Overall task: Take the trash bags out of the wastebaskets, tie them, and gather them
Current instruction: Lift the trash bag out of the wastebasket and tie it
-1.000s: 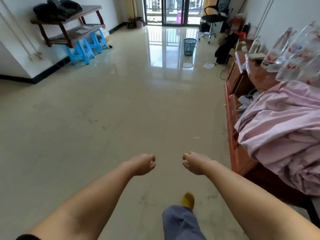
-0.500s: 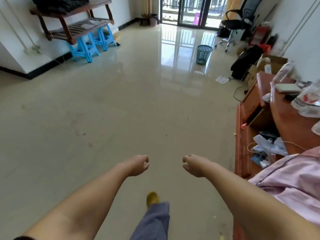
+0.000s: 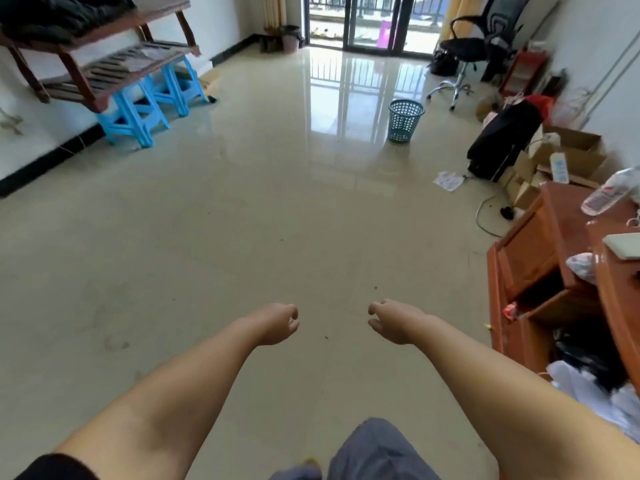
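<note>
Glossy beige floor tiles fill most of the view, running to a glass balcony door at the far end, whose bars are mirrored in the shine. Standing alone on the floor at far centre-right is a teal mesh wastebasket, upright, well apart from both hands; whether it has a bag inside cannot be told. A second, darker bin sits far off beside the door, to its left.

Both forearms reach forward at the near centre. The left hand is loosely curled with thumb and forefinger almost meeting, and it holds nothing. The right hand is also loosely curled, fingers bent downward, empty. They hang above bare floor with a gap between them. Grey trousers show at the near edge, below the arms.

On the left wall side, a brown wooden rack rests on blue plastic stools, with dark clothing piled on its top shelf. On the right, a reddish-brown wooden cabinet stands open, with clutter inside and a clear plastic bottle lying on top. Farther along the right side are open cardboard boxes, a black bag and, at the far end, a black office chair. A crumpled paper lies on the floor near the bag.
</note>
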